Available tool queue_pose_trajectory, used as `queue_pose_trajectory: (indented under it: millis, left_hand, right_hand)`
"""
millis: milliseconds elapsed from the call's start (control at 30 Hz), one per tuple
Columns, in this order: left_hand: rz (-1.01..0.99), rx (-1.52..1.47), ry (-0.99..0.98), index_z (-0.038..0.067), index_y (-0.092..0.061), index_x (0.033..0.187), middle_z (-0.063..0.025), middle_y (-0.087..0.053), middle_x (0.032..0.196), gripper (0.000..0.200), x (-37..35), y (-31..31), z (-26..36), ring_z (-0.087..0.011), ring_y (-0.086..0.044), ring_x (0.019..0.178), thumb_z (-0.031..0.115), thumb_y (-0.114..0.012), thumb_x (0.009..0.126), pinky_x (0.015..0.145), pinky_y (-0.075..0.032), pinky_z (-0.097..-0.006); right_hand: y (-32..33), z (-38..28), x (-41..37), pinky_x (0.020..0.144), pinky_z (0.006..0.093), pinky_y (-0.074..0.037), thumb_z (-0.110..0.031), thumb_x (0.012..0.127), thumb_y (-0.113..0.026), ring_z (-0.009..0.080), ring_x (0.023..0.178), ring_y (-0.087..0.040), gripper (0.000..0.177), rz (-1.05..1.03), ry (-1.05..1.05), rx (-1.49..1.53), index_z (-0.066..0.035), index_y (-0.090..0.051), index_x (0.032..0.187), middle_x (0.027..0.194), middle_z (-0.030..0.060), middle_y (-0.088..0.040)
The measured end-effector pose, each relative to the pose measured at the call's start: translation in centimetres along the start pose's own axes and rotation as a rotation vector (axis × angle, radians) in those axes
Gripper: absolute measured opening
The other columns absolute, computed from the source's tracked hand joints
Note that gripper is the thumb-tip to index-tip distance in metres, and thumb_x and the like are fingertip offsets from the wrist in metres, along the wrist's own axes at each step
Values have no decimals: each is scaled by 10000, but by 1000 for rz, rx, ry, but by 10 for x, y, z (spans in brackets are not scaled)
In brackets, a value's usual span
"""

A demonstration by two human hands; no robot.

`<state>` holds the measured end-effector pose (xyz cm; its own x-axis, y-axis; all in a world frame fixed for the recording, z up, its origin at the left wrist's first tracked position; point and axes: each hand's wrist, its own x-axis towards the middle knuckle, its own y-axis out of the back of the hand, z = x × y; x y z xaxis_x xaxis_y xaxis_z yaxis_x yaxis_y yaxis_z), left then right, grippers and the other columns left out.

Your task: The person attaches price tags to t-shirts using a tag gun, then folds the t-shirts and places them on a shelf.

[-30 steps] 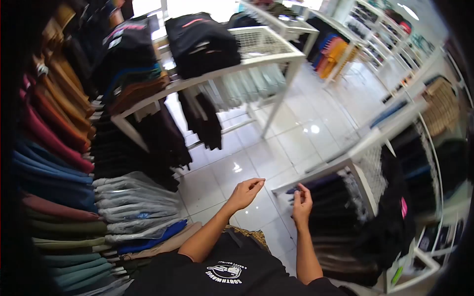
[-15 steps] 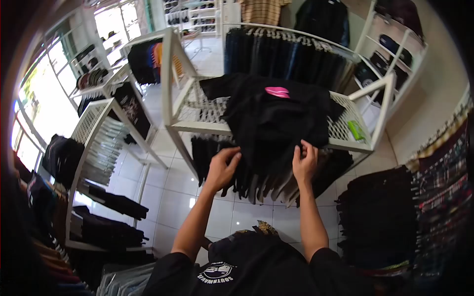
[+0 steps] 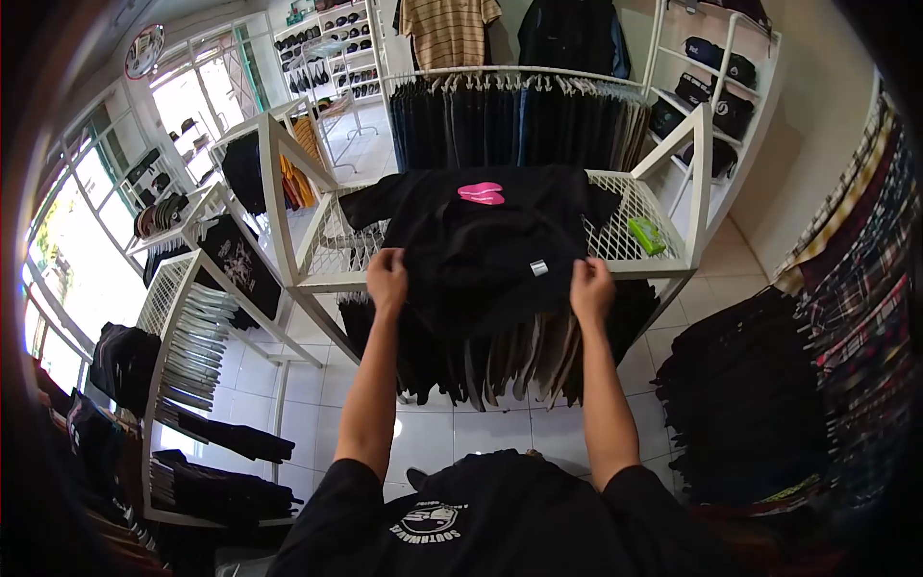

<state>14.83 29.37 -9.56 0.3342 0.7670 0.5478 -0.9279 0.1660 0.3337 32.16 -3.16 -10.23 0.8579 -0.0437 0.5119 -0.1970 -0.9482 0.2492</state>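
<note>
A black T-shirt [image 3: 481, 236] with a pink print lies over the mesh top of a white metal rack [image 3: 336, 281], its lower part hanging past the front bar. A small white label shows on its right half. My left hand [image 3: 387, 281] is closed on the shirt's left edge. At the right edge, my right hand [image 3: 591, 287] has its fingers pinched on the cloth. To the right of the shirt, a bright green object [image 3: 646, 236] rests on the mesh.
Below the rack top hang dark garments [image 3: 519, 361]. Behind stands a rail of trousers [image 3: 519, 120]. A white rack with hangers [image 3: 197, 332] is at left, dark clothes [image 3: 750, 394] and plaid shirts [image 3: 856, 317] at right, and shelves with caps [image 3: 716, 87] at back right.
Both hands have gone from open fingers near the shirt's lower part to closed on its side edges. The lower part is spread wider and the white label now shows. The view has shifted.
</note>
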Motion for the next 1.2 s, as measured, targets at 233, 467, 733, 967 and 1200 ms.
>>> queue_pose_trajectory:
  millis: [233,467,733,967,1200]
  left_hand:
    - [11,-252,132,10,-711,961,-49,-684,773,246,-26,55,-11,-103,-607,701,246,-662,1008,679,-489,-281]
    - [-246,-202,52,-2,-705,999,-60,-706,798,292,24,27,47,-104,-631,730,281,-637,1021,663,-483,-289]
    - [-536,15,-253,36,-718,980,-136,-716,855,295,151,-80,34,-294,-687,791,326,-682,949,720,-526,-399]
    - [-568,268,-343,77,-725,1014,-155,-722,957,322,256,-178,-44,-339,-678,969,383,-677,928,859,-509,-471]
    - [-767,668,-29,54,-736,1131,-240,-716,1112,742,295,-215,-84,-381,-662,1134,715,-452,952,982,-465,-520]
  right_hand:
    - [78,57,-17,747,263,-477,-150,987,-638,93,830,-582,158,10,-118,122,-20,-668,1072,896,-1,-647]
    - [5,-18,42,724,314,-526,-118,927,-683,185,759,-647,143,-160,143,79,-28,-689,1037,925,93,-659]
    - [-116,-14,148,737,356,-551,-126,908,-701,242,778,-674,103,-416,283,-119,-53,-695,980,914,108,-655]
    - [-206,49,255,989,533,-418,-340,899,-713,352,1150,-570,227,-381,317,-622,-154,-693,1029,1126,105,-628]
    - [-232,64,297,1102,559,-322,-586,967,-519,374,1207,-593,540,-598,-54,-958,-113,-740,1102,1187,141,-716]
